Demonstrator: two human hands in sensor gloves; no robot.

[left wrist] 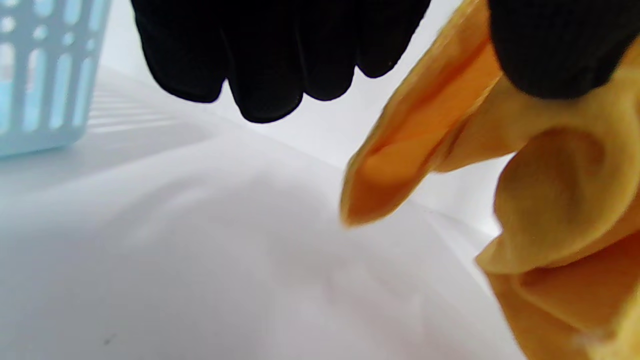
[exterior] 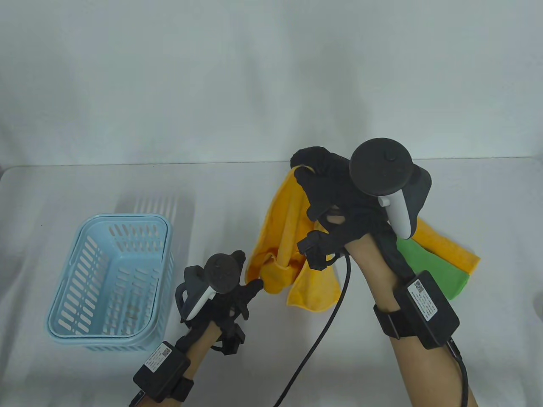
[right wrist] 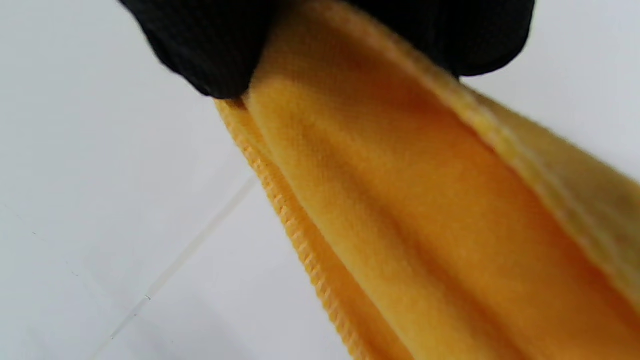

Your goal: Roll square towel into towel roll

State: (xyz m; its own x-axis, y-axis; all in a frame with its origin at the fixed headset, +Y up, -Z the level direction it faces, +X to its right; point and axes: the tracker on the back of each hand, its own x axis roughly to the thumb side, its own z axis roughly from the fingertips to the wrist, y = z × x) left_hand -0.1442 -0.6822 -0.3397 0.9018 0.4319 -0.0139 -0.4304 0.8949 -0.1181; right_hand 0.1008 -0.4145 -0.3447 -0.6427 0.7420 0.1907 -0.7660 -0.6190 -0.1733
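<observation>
A person's right hand (exterior: 335, 190) pinches the top edge of a yellow towel (exterior: 280, 237) and holds it in the air above the middle of the white table (exterior: 237, 199), the cloth hanging crumpled and unrolled with its lower folds near the tabletop. The left hand (exterior: 235, 284), lower and nearer the front edge, pinches a bottom corner of the same towel between thumb and fingertip, while its other fingers (left wrist: 265, 65) hang curled and free of the cloth. Behind the right forearm, a green towel (exterior: 437, 267) and a second yellow towel (exterior: 449, 250) lie flat towards the table's right edge, the yellow one overlapping the green. A pale blue slotted basket (exterior: 76, 271) sits near the left edge.
</observation>
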